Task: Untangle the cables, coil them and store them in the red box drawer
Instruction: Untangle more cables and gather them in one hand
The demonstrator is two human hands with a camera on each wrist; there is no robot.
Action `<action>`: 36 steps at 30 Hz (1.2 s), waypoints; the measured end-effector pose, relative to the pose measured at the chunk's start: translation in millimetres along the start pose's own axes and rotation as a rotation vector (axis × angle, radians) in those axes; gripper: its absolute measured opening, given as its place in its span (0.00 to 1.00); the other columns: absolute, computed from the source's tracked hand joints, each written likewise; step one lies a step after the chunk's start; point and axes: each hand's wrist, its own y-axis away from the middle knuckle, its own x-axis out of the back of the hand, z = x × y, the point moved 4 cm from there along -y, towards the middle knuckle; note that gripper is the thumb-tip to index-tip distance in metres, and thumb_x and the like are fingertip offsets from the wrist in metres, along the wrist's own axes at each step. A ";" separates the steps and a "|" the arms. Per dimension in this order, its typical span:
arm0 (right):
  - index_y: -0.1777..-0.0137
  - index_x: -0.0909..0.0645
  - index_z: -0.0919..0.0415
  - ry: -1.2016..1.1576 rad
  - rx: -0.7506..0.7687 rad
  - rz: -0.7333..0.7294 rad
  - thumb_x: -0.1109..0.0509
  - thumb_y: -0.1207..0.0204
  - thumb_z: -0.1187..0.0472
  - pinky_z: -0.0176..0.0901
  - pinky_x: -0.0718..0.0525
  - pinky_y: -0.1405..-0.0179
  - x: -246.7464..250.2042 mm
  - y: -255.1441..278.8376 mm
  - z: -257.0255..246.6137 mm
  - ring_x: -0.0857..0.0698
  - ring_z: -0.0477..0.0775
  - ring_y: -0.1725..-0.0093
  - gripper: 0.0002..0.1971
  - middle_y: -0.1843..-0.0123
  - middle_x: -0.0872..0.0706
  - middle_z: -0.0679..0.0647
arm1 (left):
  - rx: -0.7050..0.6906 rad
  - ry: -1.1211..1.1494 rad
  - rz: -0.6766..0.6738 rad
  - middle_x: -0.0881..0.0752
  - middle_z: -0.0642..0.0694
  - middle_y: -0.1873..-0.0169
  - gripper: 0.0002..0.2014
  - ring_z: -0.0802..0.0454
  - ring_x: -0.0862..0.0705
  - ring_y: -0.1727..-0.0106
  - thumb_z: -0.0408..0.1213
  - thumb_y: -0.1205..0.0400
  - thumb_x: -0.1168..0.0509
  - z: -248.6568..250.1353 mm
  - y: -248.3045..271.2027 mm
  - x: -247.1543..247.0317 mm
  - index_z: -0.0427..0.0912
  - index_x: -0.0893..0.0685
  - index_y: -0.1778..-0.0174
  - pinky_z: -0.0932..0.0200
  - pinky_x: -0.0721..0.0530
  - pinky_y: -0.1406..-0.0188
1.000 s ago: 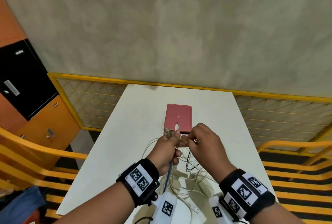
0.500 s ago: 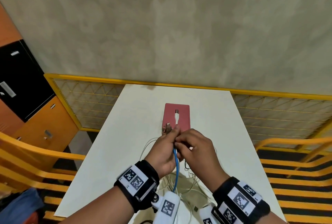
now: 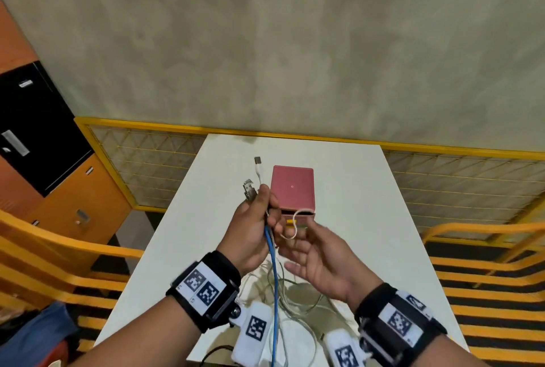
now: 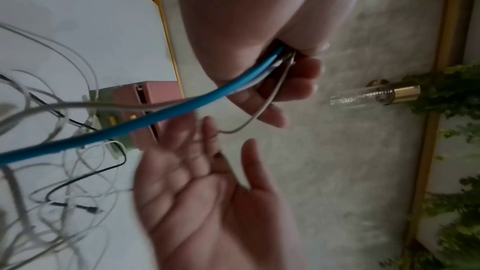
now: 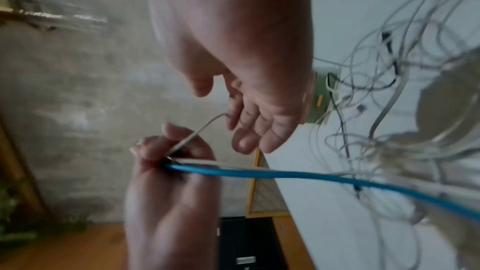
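My left hand (image 3: 259,216) is raised over the table and grips the ends of several cables: a thick blue cable (image 3: 275,287), a white USB cable (image 3: 259,170) whose plug sticks up, and a clear-plugged end (image 3: 249,190). In the left wrist view the blue cable (image 4: 161,114) runs out of the fist. My right hand (image 3: 312,251) lies palm up, fingers relaxed, just right of the left; a thin white loop (image 3: 290,226) touches its fingertips. The red box (image 3: 292,188) stands behind, its drawer (image 3: 296,218) pulled out. A tangle of cables (image 3: 292,302) lies below the hands.
The white table (image 3: 383,234) is edged behind and at both sides by a yellow mesh fence (image 3: 147,160) and yellow rails (image 3: 59,248). Orange and black lockers (image 3: 38,136) stand at the left. A grey wall (image 3: 295,42) rises behind.
My left hand has lifted the cable ends up and to the left. My right hand has let go of the cables and opened palm up. The white plug has swung from over the box to its left.
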 end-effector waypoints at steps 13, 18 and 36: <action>0.65 0.27 0.54 -0.173 0.164 0.243 0.45 0.13 0.52 0.45 0.20 0.64 16.0 -2.8 -95.3 0.15 0.49 0.76 0.18 0.78 0.21 0.49 | 0.550 -0.702 -0.117 0.37 0.48 0.78 0.16 0.54 0.41 0.81 0.44 0.16 0.32 -51.1 90.2 117.1 0.42 0.32 0.62 0.63 0.44 0.81; 0.56 0.26 0.56 -0.029 0.163 0.186 0.48 0.11 0.54 0.50 0.13 0.65 9.2 -4.9 -64.3 0.10 0.56 0.69 0.14 0.72 0.15 0.55 | 0.216 -0.359 0.108 0.32 0.47 0.81 0.19 0.54 0.40 0.82 0.51 0.20 0.33 -6.3 61.6 95.1 0.42 0.29 0.67 0.60 0.43 0.79; 0.53 0.16 0.57 0.013 0.049 0.027 0.42 0.15 0.56 0.58 0.15 0.54 -12.1 12.1 -42.1 0.09 0.58 0.57 0.13 0.50 0.11 0.57 | 0.199 -0.636 -0.056 0.26 0.43 0.76 0.08 0.54 0.37 0.81 0.22 0.26 0.26 -16.3 33.3 26.4 0.38 0.16 0.61 0.64 0.41 0.80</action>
